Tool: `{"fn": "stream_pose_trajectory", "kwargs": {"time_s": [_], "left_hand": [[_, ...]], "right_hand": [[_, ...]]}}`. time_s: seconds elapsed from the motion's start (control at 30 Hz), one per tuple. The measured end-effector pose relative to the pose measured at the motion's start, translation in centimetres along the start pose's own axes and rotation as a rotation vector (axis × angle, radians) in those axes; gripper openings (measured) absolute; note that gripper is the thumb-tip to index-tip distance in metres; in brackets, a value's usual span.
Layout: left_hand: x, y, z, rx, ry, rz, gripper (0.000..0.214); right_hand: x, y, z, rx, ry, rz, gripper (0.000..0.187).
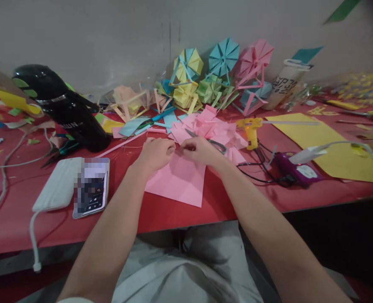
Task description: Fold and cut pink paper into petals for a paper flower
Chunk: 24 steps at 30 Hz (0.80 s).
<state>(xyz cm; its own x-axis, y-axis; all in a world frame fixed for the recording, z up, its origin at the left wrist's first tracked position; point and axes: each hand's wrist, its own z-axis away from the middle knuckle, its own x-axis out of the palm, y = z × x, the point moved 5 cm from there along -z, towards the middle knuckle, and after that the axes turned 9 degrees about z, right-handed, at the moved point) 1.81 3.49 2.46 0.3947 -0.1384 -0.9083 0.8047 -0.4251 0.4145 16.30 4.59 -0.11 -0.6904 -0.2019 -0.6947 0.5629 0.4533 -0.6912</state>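
A pink sheet of paper (182, 183) lies on the red tabletop in front of me. Over its far left part is my left hand (156, 155), fingers curled and closed at the paper's far edge. My right hand (201, 150) is closed in a pinch at the far right part of the same sheet, a small gap from the left. The fingertips of both hands are partly hidden. Just beyond the right hand, a pair of scissors (221, 147) rests by a heap of folded pink paper pieces (208, 124).
Folded paper umbrellas (223, 57) lean against the wall. To the right are a yellow glue gun (251, 130), a purple power adapter (297, 168) and yellow paper (328, 147). At left stand a black bottle (69, 113), a white power bank (58, 185) and a phone (91, 187).
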Motion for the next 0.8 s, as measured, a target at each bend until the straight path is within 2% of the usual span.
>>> {"fn": "stream_pose_trajectory", "kwargs": {"time_s": [0.17, 0.37, 0.53, 0.7, 0.8], "left_hand": [[-0.1, 0.1, 0.0, 0.034, 0.041, 0.066, 0.027], [-1.0, -1.4, -0.1, 0.059, 0.197, 0.173, 0.021], [-1.6, -3.0, 0.1, 0.014, 0.253, 0.222, 0.022], [-2.1, -3.5, 0.3, -0.048, 0.269, 0.205, 0.021], [-2.3, -3.7, 0.4, -0.074, 0.291, 0.185, 0.021]], "right_hand": [[0.0, -0.6, -0.1, -0.016, 0.011, -0.038, 0.016], [-0.7, 0.1, -0.1, 0.024, -0.014, -0.079, 0.017], [-1.4, 0.5, 0.1, 0.057, -0.043, -0.076, 0.014], [-2.1, 1.0, 0.5, 0.159, -0.049, -0.118, 0.009], [-2.5, 1.2, 0.7, 0.17, -0.046, -0.179, 0.008]]}}
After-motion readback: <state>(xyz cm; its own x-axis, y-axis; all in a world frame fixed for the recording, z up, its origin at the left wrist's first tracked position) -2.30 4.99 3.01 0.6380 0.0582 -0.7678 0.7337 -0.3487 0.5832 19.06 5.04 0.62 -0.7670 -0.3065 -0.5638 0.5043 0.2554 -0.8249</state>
